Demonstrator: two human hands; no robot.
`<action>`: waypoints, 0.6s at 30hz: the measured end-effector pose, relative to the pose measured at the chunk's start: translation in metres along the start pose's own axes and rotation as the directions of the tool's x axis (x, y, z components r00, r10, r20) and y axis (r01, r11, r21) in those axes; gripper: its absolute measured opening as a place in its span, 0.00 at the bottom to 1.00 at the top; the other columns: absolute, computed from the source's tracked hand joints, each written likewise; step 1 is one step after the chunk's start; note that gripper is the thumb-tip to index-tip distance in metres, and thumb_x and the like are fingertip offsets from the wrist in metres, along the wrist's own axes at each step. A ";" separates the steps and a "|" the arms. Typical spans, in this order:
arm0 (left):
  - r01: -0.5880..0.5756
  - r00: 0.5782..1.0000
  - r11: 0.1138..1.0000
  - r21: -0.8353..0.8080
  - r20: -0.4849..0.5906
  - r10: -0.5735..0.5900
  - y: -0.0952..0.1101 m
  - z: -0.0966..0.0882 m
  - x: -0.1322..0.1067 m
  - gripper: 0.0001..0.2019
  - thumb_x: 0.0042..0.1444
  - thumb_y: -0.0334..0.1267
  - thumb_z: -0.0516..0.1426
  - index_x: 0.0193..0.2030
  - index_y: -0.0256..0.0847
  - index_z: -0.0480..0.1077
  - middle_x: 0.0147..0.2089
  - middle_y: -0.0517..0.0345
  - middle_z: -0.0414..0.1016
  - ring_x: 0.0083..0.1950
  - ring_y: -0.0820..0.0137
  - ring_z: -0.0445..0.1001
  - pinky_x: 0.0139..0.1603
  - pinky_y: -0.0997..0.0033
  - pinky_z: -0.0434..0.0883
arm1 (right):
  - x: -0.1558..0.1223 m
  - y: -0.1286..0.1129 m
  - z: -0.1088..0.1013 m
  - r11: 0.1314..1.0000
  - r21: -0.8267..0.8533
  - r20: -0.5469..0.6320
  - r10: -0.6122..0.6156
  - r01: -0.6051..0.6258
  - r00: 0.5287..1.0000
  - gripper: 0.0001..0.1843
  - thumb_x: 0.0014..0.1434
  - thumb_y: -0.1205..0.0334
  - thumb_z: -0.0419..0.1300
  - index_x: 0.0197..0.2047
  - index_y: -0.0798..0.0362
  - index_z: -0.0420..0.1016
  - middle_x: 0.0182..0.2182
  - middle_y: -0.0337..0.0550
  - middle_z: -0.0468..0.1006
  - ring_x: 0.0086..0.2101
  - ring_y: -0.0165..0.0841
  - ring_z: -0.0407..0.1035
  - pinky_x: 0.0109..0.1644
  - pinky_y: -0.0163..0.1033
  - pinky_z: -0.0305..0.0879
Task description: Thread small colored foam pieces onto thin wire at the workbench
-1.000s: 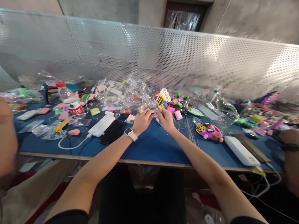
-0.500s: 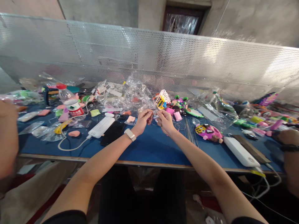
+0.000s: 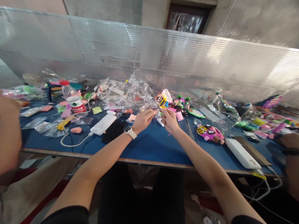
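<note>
My left hand [image 3: 144, 120], with a watch on its wrist, is over the middle of the blue table, its fingers stretched out flat and pointing right. Close beside its fingertips, my right hand [image 3: 170, 120] is closed in a pinch. Whatever lies between its fingers is too small or hidden to name. Just behind the hands sits a colourful clay figure [image 3: 164, 98] with a white speckled top and yellow and black stripes. A pink clay block [image 3: 179, 116] lies right of my right hand, and a small white piece [image 3: 160, 121] shows between the hands.
Crumpled clear plastic bags [image 3: 137, 93] are piled behind. On the left are a red-capped bottle [image 3: 76, 102], a white power bank [image 3: 103, 125] and a black phone [image 3: 114, 131]. A pink tiger-like clay figure [image 3: 210, 133] and another power bank [image 3: 243, 154] lie right. Other people's arms show at both sides.
My left fingers have gone from a pinch to stretched out flat, and the wrist has turned so the watch face shows. My right hand stays pinched. The view has shifted slightly.
</note>
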State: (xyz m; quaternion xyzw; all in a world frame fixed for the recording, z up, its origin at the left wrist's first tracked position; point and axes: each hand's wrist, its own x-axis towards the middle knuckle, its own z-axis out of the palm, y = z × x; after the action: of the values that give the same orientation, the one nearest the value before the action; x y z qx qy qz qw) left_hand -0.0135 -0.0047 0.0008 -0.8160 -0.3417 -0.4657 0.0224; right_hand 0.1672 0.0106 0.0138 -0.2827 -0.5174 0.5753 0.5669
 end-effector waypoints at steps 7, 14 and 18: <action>0.112 0.992 0.975 -0.190 -0.037 -0.121 0.003 0.001 0.005 0.13 0.71 0.33 0.51 0.48 0.40 0.78 0.51 0.49 0.79 0.51 0.65 0.78 0.54 0.63 0.75 | 0.002 0.011 -0.010 0.914 -0.353 0.012 -0.211 0.201 0.977 0.19 0.62 0.42 0.65 0.34 0.49 0.68 0.22 0.30 0.58 0.19 0.25 0.50 0.21 0.33 0.46; 0.356 0.926 0.754 -0.552 0.103 -0.362 0.001 0.006 0.010 0.16 0.65 0.52 0.61 0.41 0.39 0.77 0.38 0.53 0.78 0.34 0.70 0.73 0.34 0.71 0.70 | 0.001 0.013 -0.009 0.926 -0.327 0.065 -0.177 0.188 0.982 0.21 0.62 0.40 0.64 0.34 0.47 0.66 0.20 0.29 0.57 0.18 0.26 0.49 0.21 0.34 0.45; 0.374 0.923 0.732 -0.570 0.147 -0.357 -0.002 0.004 0.010 0.18 0.65 0.54 0.61 0.43 0.39 0.77 0.37 0.53 0.77 0.34 0.71 0.72 0.34 0.71 0.69 | -0.001 0.007 -0.007 0.977 -0.196 0.092 -0.070 0.087 0.993 0.23 0.58 0.39 0.67 0.33 0.47 0.64 0.18 0.25 0.51 0.17 0.23 0.42 0.21 0.33 0.40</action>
State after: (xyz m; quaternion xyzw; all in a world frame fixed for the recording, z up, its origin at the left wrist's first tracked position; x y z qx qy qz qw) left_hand -0.0084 0.0041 0.0057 -0.7055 -0.3346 -0.5321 -0.3274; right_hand 0.1710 0.0124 0.0050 -0.2930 -0.6067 0.5091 0.5356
